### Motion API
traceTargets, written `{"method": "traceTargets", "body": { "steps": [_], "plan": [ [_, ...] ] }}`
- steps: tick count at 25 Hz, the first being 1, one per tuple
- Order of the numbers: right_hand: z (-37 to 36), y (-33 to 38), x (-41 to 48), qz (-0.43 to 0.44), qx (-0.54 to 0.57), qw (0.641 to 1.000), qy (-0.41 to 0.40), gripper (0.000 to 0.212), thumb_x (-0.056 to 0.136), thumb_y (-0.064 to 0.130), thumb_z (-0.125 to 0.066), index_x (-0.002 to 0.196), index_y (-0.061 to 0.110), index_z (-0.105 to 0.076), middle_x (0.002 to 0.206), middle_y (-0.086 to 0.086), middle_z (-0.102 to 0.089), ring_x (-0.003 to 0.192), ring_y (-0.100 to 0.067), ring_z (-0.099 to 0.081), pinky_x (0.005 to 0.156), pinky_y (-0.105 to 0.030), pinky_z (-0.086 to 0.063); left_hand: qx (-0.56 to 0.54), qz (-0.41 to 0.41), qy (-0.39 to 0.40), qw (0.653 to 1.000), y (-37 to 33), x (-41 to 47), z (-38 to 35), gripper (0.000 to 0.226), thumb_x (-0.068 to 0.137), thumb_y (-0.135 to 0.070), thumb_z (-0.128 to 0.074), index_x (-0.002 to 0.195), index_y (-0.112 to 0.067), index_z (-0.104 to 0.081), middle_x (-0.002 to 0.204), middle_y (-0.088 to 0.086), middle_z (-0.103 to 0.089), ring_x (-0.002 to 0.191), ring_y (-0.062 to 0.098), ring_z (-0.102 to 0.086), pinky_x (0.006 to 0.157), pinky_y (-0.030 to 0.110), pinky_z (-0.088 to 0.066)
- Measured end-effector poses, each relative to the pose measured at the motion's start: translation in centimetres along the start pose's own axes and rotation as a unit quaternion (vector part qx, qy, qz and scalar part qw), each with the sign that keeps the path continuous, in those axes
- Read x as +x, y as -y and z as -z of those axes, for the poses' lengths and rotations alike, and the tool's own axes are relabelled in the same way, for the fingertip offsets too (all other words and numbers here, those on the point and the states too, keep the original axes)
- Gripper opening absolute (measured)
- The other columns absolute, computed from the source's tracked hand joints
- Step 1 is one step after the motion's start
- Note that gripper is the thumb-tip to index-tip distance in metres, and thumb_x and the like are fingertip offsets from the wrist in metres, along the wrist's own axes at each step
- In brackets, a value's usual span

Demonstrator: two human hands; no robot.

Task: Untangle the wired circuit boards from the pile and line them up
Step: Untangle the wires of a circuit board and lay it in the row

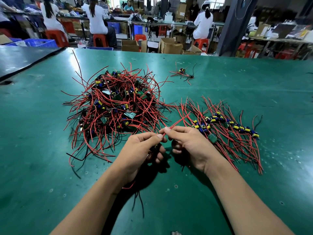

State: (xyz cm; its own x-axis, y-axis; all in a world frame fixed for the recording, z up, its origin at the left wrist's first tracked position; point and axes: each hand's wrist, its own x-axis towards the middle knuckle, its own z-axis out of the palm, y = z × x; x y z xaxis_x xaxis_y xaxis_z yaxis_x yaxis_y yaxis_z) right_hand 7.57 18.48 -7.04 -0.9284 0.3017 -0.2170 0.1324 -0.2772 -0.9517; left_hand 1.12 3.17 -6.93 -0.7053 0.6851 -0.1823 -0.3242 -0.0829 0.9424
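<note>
Pinched between both hands above the near middle of the table: 1 red wire (179, 120), slanting up and right from the fingertips toward the lined-up row. Closed on it from the left, the left hand (144, 150), thumb and forefinger nipping the wire, the other fingers curled round a small dark part that is mostly hidden. Red and black leads (141, 198) trailing from under that palm toward the near edge. Just beside it, the right hand (188, 145), thumb and forefinger tips pinching the same wire, remaining fingers loosely bent. Fingertips of the 2 hands touching or nearly so; cannot tell which.

Left of the hands and farther back: the pile (115, 106), a dense tangle of red and black wires with green boards and blue and yellow components poking through, loose ends splayed on all sides. Right of the hands: the row (225, 124) of boards laid side by side in a slanting line, wires fanned out to far and near, its nearest green board just beside the right hand. Farther back, well apart from both: a small cluster (183, 73) of boards and wires.

Under everything, a scuffed green table (254, 78), with a darker mat (20, 58) at far left. Beyond: seated people (97, 17) in white tops, red stools (100, 39), cardboard boxes (169, 45), blue crates (39, 42).
</note>
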Motion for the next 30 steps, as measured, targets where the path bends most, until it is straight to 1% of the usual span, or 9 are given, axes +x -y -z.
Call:
{"method": "traceTargets", "body": {
  "steps": [2,6,10,14,20,22,25,28,30],
  "plan": [
    [0.3,-0.1,0.4,0.020,-0.001,0.999,-0.033,0.014,0.089,0.018,-0.073,0.090,0.005,-0.078,0.065,-0.003,-0.052,0.041,-0.006,-0.038,0.038,-0.017,-0.033,0.014,-0.004,0.006,1.000,0.0,0.0,0.0,0.017,0.094,-0.013,-0.060,0.088,-0.001,-0.069,0.062,0.009,-0.062,0.047,0.016,-0.054,0.045,0.021,-0.046],
    [1.6,-0.1,1.1,0.080,-0.009,0.986,-0.143,0.014,0.090,0.015,-0.073,0.085,0.003,-0.075,0.082,-0.010,-0.057,0.041,-0.005,-0.035,0.039,-0.017,-0.030,0.039,-0.010,0.021,0.999,0.1,-0.2,-0.2,0.016,0.093,-0.012,-0.062,0.088,0.001,-0.069,0.061,0.009,-0.061,0.046,0.016,-0.052,0.045,0.021,-0.045],
    [2.7,-0.1,1.8,0.155,-0.011,0.962,-0.226,0.026,0.090,0.014,-0.074,0.064,0.015,-0.071,0.060,-0.001,-0.045,0.039,-0.007,-0.032,0.038,-0.019,-0.029,0.069,-0.007,0.030,0.997,-0.1,-0.5,-0.5,0.016,0.092,-0.013,-0.062,0.083,-0.002,-0.069,0.059,0.009,-0.061,0.044,0.016,-0.052,0.043,0.019,-0.042],
    [2.9,-0.5,2.3,0.201,-0.107,0.934,-0.277,0.016,0.089,0.024,-0.076,0.074,0.019,-0.075,0.048,0.007,-0.042,0.041,-0.013,-0.032,0.047,-0.025,-0.029,0.076,-0.002,0.030,0.997,-0.2,-0.6,-0.6,0.016,0.093,-0.013,-0.061,0.084,-0.002,-0.068,0.059,0.009,-0.060,0.044,0.016,-0.051,0.043,0.019,-0.042],
    [2.9,-0.3,2.0,0.168,-0.010,0.962,-0.217,0.020,0.085,0.027,-0.080,0.070,0.016,-0.073,0.057,0.000,-0.046,0.040,-0.009,-0.032,0.039,-0.020,-0.028,0.050,0.021,0.044,0.998,-0.7,-0.6,-0.4,0.017,0.095,-0.013,-0.057,0.093,0.000,-0.068,0.071,0.013,-0.068,0.053,0.020,-0.060,0.050,0.023,-0.052],
    [2.9,0.0,1.7,0.137,0.009,0.972,-0.193,0.032,0.076,0.048,-0.083,0.074,0.017,-0.076,0.061,0.003,-0.058,0.040,-0.007,-0.035,0.037,-0.018,-0.028,0.031,0.035,0.058,0.997,-1.0,-0.6,-0.2,0.017,0.096,-0.006,-0.053,0.099,0.003,-0.067,0.080,0.018,-0.071,0.061,0.023,-0.066,0.058,0.028,-0.057],
    [2.5,0.1,1.4,0.096,-0.040,0.983,-0.155,0.065,0.072,0.077,-0.064,0.082,0.013,-0.076,0.068,0.001,-0.068,0.038,-0.008,-0.040,0.037,-0.017,-0.029,-0.002,0.032,0.080,0.996,-1.5,-0.9,-0.1,0.016,0.094,0.000,-0.052,0.103,0.004,-0.064,0.091,0.020,-0.073,0.075,0.027,-0.072,0.070,0.033,-0.060],
    [2.2,0.1,0.8,0.130,-0.176,0.969,-0.117,0.044,0.093,0.057,-0.060,0.076,0.020,-0.076,0.064,0.004,-0.069,0.040,-0.006,-0.047,0.039,-0.018,-0.035,-0.065,-0.024,0.045,0.997,-2.0,-0.8,-0.4,0.008,0.095,-0.007,-0.051,0.099,-0.004,-0.057,0.099,0.021,-0.073,0.087,0.029,-0.073,0.074,0.036,-0.059],
    [1.4,-0.4,0.3,0.174,-0.279,0.942,-0.063,0.018,0.094,0.031,-0.071,0.078,0.023,-0.077,0.068,0.007,-0.072,0.054,-0.002,-0.059,0.054,-0.016,-0.046,-0.093,-0.060,-0.004,0.994,-2.3,-0.6,-0.3,0.005,0.097,-0.011,-0.048,0.095,-0.011,-0.052,0.104,0.018,-0.073,0.096,0.029,-0.072,0.083,0.040,-0.057]
  ]
}}
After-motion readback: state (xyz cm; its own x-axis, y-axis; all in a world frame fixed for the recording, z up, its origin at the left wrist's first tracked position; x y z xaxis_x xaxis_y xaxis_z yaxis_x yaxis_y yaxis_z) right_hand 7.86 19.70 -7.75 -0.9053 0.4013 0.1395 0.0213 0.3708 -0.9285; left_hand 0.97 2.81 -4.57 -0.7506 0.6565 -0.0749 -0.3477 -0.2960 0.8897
